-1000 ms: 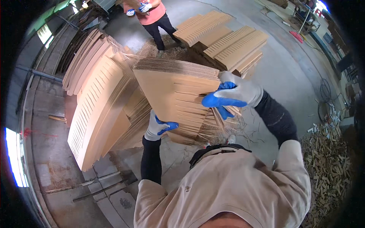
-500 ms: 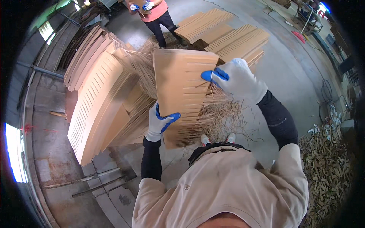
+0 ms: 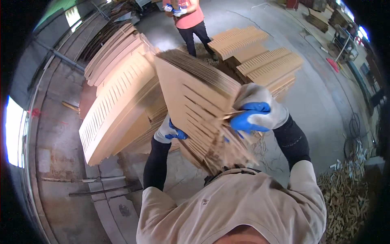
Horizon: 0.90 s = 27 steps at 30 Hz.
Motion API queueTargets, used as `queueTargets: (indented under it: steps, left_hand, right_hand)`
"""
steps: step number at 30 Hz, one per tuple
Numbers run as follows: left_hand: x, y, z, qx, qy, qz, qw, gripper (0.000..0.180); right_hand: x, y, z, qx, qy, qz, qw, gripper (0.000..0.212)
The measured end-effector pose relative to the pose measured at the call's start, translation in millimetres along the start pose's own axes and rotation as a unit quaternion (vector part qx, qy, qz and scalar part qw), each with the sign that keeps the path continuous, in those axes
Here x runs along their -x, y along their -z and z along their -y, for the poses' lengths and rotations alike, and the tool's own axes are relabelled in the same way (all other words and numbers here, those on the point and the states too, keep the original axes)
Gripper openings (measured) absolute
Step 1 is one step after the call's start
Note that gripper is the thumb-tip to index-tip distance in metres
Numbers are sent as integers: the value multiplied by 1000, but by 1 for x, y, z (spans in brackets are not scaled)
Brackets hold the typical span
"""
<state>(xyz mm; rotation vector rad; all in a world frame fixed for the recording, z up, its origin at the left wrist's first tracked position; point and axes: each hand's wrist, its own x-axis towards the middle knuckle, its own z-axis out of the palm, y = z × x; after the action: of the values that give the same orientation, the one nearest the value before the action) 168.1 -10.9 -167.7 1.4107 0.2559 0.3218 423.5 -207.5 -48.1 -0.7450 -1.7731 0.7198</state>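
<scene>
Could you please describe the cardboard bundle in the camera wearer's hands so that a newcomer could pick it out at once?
Find the beige shirt at the bottom, then look just above it, between the gloved left hand and right hand. The cardboard bundle there is thick, brown and slotted. Unlike the large slotted stack to its left, it is held up by hand.

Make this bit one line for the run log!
left hand: holds cardboard stack | right hand: at its slotted side | co-worker: beyond

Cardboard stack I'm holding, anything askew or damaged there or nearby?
On the cardboard stack, strips splay raggedly below the right hand rather than lying flat. A scrap heap lies loose at lower right.
</scene>
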Motion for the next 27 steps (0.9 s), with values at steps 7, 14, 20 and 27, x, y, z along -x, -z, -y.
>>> queueTargets:
  steps: [7, 14, 20, 27]
  left_hand:
    - [-5, 14, 2, 32, -58, -71, 995, 66]
    - [37, 47, 11, -24, -104, -201, 974, 41]
    - [27, 40, 13, -41, -97, -153, 983, 54]
    - [6, -6, -7, -85, -71, -100, 989, 63]
  right_hand:
    - [-8, 19, -10, 88, -52, -90, 991, 43]
    - [52, 58, -5, 157, -309, -118, 931, 36]
    - [45, 34, -13, 468, -270, 104, 835, 53]
    - [3, 26, -11, 461, -115, 7, 880, 60]
